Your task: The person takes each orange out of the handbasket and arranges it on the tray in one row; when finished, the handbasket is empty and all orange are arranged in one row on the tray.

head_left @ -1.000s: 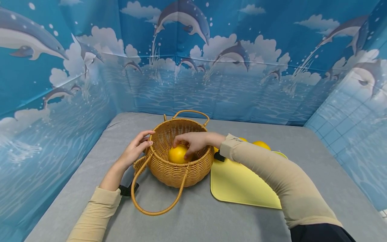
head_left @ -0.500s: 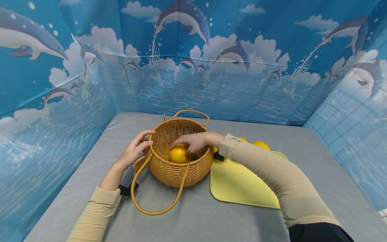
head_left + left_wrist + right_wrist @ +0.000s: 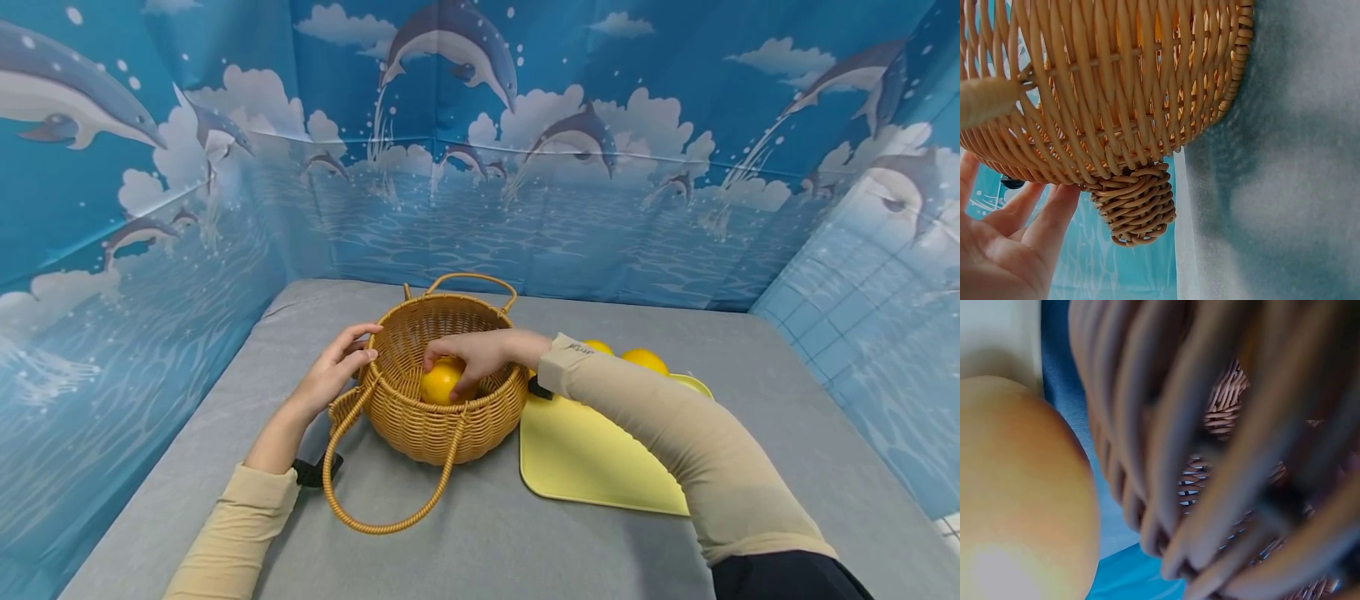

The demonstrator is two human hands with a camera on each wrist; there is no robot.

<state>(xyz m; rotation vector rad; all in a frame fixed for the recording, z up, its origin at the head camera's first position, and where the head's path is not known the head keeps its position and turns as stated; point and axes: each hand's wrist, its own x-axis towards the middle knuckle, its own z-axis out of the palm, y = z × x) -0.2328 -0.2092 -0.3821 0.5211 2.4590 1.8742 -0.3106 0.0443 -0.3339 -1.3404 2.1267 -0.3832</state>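
Note:
A round wicker basket (image 3: 420, 429) with two looped handles stands on the grey surface. Inside it, my right hand (image 3: 480, 354) holds a yellow-orange orange (image 3: 440, 382) from above, fingers on its far side and thumb on the near side. My left hand (image 3: 335, 367) touches the basket's left rim with its fingertips and thumb. In the left wrist view, fairly straight fingers of the left hand (image 3: 1016, 250) meet the wicker wall. The right wrist view shows the outside of the basket (image 3: 1166, 425) and another orange (image 3: 1022, 494) close by; the right hand is hidden there.
A yellow mat (image 3: 592, 458) lies right of the basket, partly under the right forearm. Beyond that forearm, more oranges (image 3: 645, 361) show. One handle (image 3: 390, 527) hangs down toward the front. A curtain with dolphins (image 3: 480, 208) encloses the surface.
The right fingers stretch further over the orange half a second ago, then draw back around it. The orange shifts only slightly. The left hand keeps its place at the rim.

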